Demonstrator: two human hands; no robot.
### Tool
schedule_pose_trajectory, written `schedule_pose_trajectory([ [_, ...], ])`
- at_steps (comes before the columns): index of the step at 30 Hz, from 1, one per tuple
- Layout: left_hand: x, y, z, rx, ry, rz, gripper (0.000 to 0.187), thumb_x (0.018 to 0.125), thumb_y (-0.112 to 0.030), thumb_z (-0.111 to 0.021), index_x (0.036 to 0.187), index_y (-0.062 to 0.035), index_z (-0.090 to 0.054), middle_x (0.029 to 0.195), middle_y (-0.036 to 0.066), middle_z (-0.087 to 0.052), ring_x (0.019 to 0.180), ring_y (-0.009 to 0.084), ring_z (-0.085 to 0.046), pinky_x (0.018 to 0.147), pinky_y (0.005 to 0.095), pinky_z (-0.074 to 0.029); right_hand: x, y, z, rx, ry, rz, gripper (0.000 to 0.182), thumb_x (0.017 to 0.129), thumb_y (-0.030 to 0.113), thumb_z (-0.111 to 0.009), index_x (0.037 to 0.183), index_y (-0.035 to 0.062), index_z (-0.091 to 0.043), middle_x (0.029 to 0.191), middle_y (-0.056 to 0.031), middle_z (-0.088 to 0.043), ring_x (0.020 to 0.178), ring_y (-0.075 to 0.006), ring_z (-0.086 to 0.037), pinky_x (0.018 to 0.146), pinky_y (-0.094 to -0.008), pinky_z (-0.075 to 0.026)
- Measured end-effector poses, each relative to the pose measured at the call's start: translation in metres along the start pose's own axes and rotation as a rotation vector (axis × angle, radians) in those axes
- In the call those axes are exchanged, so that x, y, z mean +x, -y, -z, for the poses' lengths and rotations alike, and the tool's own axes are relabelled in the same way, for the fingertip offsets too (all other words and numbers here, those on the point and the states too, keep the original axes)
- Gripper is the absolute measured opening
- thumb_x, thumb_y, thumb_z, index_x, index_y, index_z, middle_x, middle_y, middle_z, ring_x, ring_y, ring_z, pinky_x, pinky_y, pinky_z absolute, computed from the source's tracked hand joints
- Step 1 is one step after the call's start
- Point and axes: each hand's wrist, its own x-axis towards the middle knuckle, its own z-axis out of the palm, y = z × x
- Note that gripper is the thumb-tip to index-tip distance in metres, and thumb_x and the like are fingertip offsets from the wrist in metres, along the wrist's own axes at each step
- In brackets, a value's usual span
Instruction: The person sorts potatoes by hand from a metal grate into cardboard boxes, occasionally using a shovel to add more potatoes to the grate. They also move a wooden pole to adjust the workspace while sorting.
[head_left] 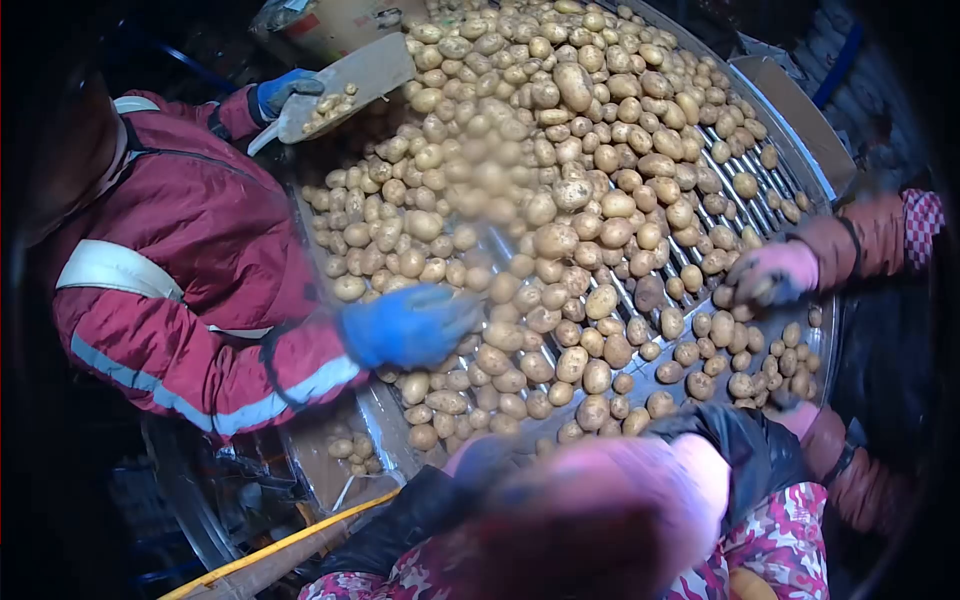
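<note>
Near the bottom centre, my left hand, in a pinkish glove below a dark sleeve, is at the lower edge of the potatoes. It is smeared, and its fingers and anything in them cannot be made out. My right hand, a large pink blur close to the camera, overlaps the view below the potatoes; its fingers are not clear either. A dark reddish blur lies under it. The potatoes rest on a table with metal bars; those near the upper centre look blurred.
At the left, a co-worker in a red jacket holds a scoop with small potatoes; their other blue glove touches the potatoes. Another co-worker's pink-gloved hand reaches in from the right. Cardboard stands at the upper right.
</note>
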Motion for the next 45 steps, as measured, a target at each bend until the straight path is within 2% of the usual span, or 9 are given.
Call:
schedule_pose_trajectory([
  [12,0.010,0.015,-0.009,-0.380,-0.022,0.063,0.036,0.104,-0.025,-0.054,0.129,-0.0011,-0.065,0.102,0.010,-0.072,0.085,0.0162,-0.069,0.073,0.0304,-0.055,-0.012,0.035,-0.037,-0.234,-0.287,0.000,0.030,0.093,0.028,-0.065,0.106,0.0013,-0.067,0.098,-0.0186,-0.070,0.090,-0.0328,-0.068,0.079,-0.0429,-0.054],
  [16,-0.003,0.024,-0.008,-0.300,-0.058,-0.072,0.034,0.104,-0.021,-0.054,0.128,-0.0002,-0.066,0.102,0.010,-0.072,0.087,0.0157,-0.068,0.073,0.0302,-0.055,-0.011,0.019,0.011,-0.104,0.316,-0.047,0.046,0.091,0.034,-0.070,0.121,-0.0005,-0.069,0.111,-0.0222,-0.071,0.104,-0.0395,-0.068,0.090,-0.0486,-0.055],
  [19,0.005,0.050,0.004,-0.535,0.068,-0.044,0.033,0.104,-0.015,-0.053,0.130,0.0018,-0.063,0.105,0.012,-0.071,0.087,0.0158,-0.068,0.071,0.0277,-0.054,0.000,-0.014,0.072,-0.893,-0.028,-0.001,0.034,0.088,0.028,-0.075,0.116,0.0076,-0.072,0.105,-0.0138,-0.072,0.094,-0.0372,-0.067,0.082,-0.0459,-0.054],
  [21,0.002,0.023,-0.007,-0.755,0.155,0.070,0.032,0.104,-0.011,-0.051,0.132,0.0030,-0.061,0.106,0.013,-0.070,0.087,0.0165,-0.069,0.071,0.0264,-0.053,-0.013,-0.068,0.124,-1.041,-0.290,-0.410,0.023,0.094,0.021,-0.068,0.112,0.0071,-0.071,0.103,-0.0149,-0.071,0.096,-0.0388,-0.066,0.084,-0.0456,-0.052],
  [23,0.005,0.029,-0.003,-0.671,0.184,0.009,0.034,0.105,-0.012,-0.052,0.133,0.0044,-0.061,0.110,0.014,-0.070,0.089,0.0165,-0.069,0.075,0.0261,-0.054,-0.031,-0.130,0.161,-1.472,-0.281,-0.609,0.020,0.087,0.025,-0.066,0.099,0.0098,-0.069,0.101,-0.0173,-0.069,0.101,-0.0376,-0.066,0.088,-0.0504,-0.053],
  [24,0.001,0.018,-0.004,-0.479,0.120,0.006,0.035,0.105,-0.013,-0.052,0.133,0.0050,-0.061,0.113,0.014,-0.070,0.091,0.0166,-0.069,0.077,0.0262,-0.055,-0.028,-0.135,0.165,-1.511,-0.100,-0.781,0.032,0.091,0.016,-0.062,0.123,0.0110,-0.066,0.113,-0.0144,-0.067,0.105,-0.0358,-0.065,0.091,-0.0483,-0.052],
  [27,-0.004,0.009,-0.006,-0.385,0.067,0.046,0.036,0.105,-0.016,-0.054,0.134,0.0054,-0.061,0.119,0.015,-0.069,0.094,0.0162,-0.069,0.079,0.0270,-0.056,-0.012,-0.157,0.158,-1.658,-0.066,-0.849,0.044,0.087,0.012,-0.063,0.131,0.0091,-0.060,0.123,-0.0158,-0.063,0.108,-0.0332,-0.066,0.089,-0.0457,-0.055],
  [41,-0.010,0.001,-0.019,-0.200,-0.040,-0.053,0.051,0.103,-0.035,-0.046,0.135,0.0011,-0.063,0.106,0.013,-0.064,0.085,0.0193,-0.063,0.073,0.0321,-0.055,-0.036,-0.137,0.167,-1.547,0.040,-1.103,0.032,0.082,0.024,-0.075,0.108,0.0055,-0.075,0.107,-0.0190,-0.075,0.101,-0.0336,-0.073,0.090,-0.0436,-0.058],
  [45,-0.006,-0.003,-0.017,-0.130,-0.024,-0.044,0.049,0.104,-0.032,-0.047,0.135,0.0016,-0.063,0.109,0.012,-0.065,0.085,0.0176,-0.064,0.074,0.0314,-0.055,-0.117,-0.149,0.198,-0.168,-0.550,-0.799,0.044,0.085,0.027,-0.075,0.123,0.0045,-0.070,0.102,-0.0068,-0.075,0.094,-0.0224,-0.070,0.086,-0.0376,-0.055],
])
